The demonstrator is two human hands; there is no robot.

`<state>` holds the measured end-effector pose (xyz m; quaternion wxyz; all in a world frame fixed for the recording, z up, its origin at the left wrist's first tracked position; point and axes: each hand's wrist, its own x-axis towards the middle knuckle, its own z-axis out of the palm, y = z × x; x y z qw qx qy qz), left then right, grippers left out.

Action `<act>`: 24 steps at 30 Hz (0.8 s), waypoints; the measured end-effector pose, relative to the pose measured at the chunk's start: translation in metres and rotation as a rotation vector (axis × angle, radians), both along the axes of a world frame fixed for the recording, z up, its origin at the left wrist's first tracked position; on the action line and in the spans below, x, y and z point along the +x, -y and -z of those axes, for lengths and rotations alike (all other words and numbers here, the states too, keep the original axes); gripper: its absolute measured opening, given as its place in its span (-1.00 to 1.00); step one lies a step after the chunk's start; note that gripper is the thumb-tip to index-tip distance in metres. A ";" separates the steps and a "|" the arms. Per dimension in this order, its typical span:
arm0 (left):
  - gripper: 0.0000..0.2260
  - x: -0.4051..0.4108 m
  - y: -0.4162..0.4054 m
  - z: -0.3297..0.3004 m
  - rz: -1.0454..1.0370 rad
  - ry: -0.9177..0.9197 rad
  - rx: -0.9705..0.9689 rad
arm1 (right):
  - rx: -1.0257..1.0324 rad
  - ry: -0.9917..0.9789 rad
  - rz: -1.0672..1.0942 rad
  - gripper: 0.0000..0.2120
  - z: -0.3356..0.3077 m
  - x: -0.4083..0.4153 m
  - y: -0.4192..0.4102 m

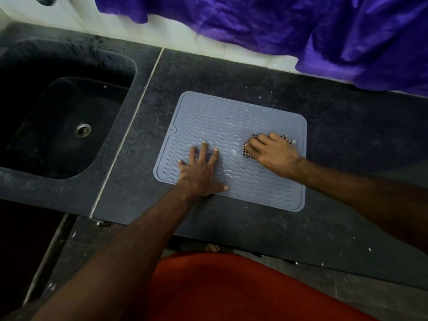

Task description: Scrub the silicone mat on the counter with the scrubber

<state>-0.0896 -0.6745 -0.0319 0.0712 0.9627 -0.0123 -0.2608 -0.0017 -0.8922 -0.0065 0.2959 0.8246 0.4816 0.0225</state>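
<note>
Head view: left hand (199,172) flat, pinning silicone mat (231,126); right hand (271,149) seemingly grips scrubber (247,152), mid-scrub. Next, untouched ridges.

Taking the silicone mat (231,140) as landmark: its far half lies bare, and dark counter (347,126) stretches open to its right and behind it. The purple cloth (347,35) overhangs the counter's back right. Left of the mat, a bare strip, then the sink (58,126) drops away.

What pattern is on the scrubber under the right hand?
The scrubber shows a small black-and-white check, seen in the head view around the right hand.
</note>
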 end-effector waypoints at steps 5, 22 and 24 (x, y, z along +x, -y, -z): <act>0.03 0.000 0.000 0.000 0.000 -0.005 0.003 | 0.039 -0.180 0.068 -0.40 -0.006 -0.003 -0.006; 0.02 0.001 0.001 0.000 -0.019 -0.025 -0.012 | 0.003 -0.059 -0.166 -0.52 -0.005 0.008 -0.030; 0.02 0.000 0.001 -0.001 -0.019 -0.022 -0.013 | -0.010 -0.083 -0.205 -0.50 -0.008 0.012 -0.024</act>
